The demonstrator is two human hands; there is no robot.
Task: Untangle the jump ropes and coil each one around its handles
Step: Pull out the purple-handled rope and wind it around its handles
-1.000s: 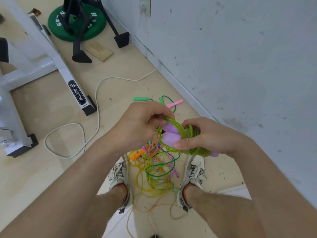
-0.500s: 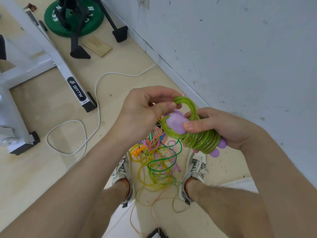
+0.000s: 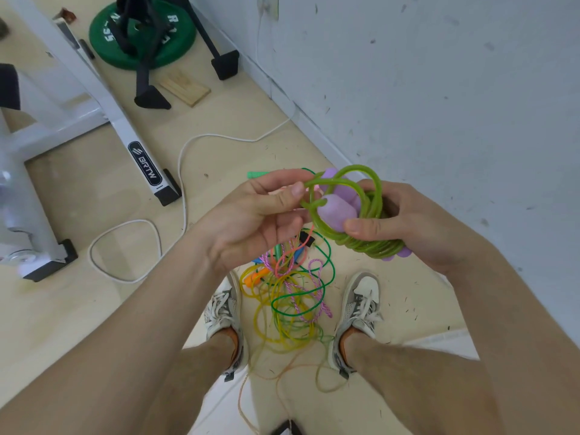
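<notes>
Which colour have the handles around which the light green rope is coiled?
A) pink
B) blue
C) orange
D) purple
D: the right hand holds the light green rope, which is wound around purple handles.

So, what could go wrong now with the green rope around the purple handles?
The left hand pinches a loose loop of the green rope; if it slips, the coils on the purple handles may spring open. The tangled ropes lie between the shoes, so a step could tighten the knots.
</notes>
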